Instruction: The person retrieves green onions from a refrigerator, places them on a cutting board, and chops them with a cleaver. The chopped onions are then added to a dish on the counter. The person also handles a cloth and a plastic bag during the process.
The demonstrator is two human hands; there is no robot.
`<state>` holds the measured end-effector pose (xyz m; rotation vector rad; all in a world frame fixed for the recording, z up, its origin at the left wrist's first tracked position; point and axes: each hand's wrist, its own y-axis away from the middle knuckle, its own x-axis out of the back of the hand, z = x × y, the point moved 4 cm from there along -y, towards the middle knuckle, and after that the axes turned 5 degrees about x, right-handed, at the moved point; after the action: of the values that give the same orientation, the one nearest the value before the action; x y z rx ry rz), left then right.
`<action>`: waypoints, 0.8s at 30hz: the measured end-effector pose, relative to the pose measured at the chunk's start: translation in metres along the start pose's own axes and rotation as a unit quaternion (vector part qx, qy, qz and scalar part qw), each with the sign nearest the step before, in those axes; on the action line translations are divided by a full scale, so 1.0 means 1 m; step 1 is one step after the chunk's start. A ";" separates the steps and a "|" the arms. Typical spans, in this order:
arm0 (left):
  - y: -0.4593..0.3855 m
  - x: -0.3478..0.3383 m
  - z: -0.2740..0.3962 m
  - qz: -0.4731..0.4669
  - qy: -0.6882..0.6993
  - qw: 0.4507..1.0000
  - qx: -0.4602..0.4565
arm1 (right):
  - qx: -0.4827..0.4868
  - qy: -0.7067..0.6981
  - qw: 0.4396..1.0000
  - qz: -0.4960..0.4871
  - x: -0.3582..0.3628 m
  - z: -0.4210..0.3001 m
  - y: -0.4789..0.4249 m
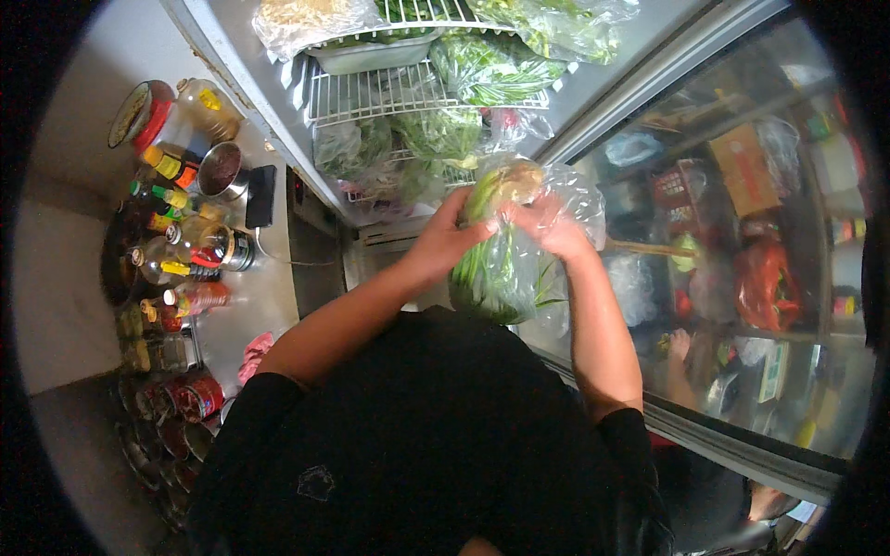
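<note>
Both hands are together in front of a refrigerator whose wire shelves [375,94] hold bagged greens. My left hand [452,233] grips a bunch of long green-stemmed vegetables [476,267] from the left side, its thumb across the stems. The pale root end of the bunch points up towards the shelves and the leafy end hangs down near my chest. My right hand [549,222] is closed on a clear plastic bag [587,198] at the upper right of the bunch; its fingers are partly hidden by the film. The bag covers part of the stems.
A glass refrigerator door [626,292] stands on the right, with reflections. At left, a steel counter [268,299] carries sauce bottles [201,243], a metal pot [222,170], a phone [261,197] on a cable and a pink cloth [255,354]. Part of another person shows at the lower right.
</note>
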<state>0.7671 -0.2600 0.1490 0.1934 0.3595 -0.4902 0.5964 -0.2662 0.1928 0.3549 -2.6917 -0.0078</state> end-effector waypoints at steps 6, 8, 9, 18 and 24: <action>-0.015 0.017 -0.016 0.066 0.106 0.991 0.041 | -0.084 0.079 0.993 0.027 -0.004 -0.032 0.004; -0.017 0.016 -0.017 0.070 0.131 0.988 0.052 | -0.117 0.131 0.984 0.028 0.002 -0.035 0.005; -0.018 0.017 -0.019 0.072 0.144 0.985 0.058 | -0.134 0.156 0.978 0.029 0.004 -0.035 0.005; -0.022 0.041 -0.014 0.091 0.072 0.991 0.070 | 0.099 0.095 0.990 -0.033 0.043 0.014 0.029; -0.039 0.095 -0.022 0.197 0.103 0.972 0.082 | -0.161 0.108 0.978 -0.071 0.071 -0.004 0.042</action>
<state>0.8196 -0.3282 0.0886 0.4683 0.4700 -0.1060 0.5254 -0.2432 0.2280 0.4173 -2.3916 -0.4184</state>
